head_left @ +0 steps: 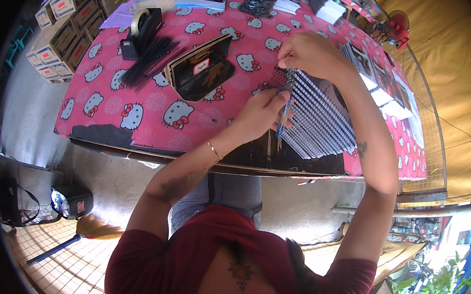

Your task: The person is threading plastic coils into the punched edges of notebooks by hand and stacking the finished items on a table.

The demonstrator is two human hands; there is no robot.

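Observation:
Blue-handled pliers (284, 113) are gripped in my left hand (260, 111), with the thumb along the tool and the jaws pointing away from me. Those jaws sit at the far left corner of a stack of spiral-bound notebooks (322, 118), whose rows of bindings show as black and white ridges. Just beyond that corner, my right hand (305, 54) is closed in a pinch. What its fingertips hold is too small to make out. The stack lies near the table's front edge, partly over a dark bare patch.
A pink patterned cloth covers the table (162, 133). Left of my hands are a dark open box (202, 72), a bundle of thin black coils (151, 57) and a tape dispenser (141, 32). Booklets (381, 84) lie right; a black plastic bag (261, 0) stands at the back.

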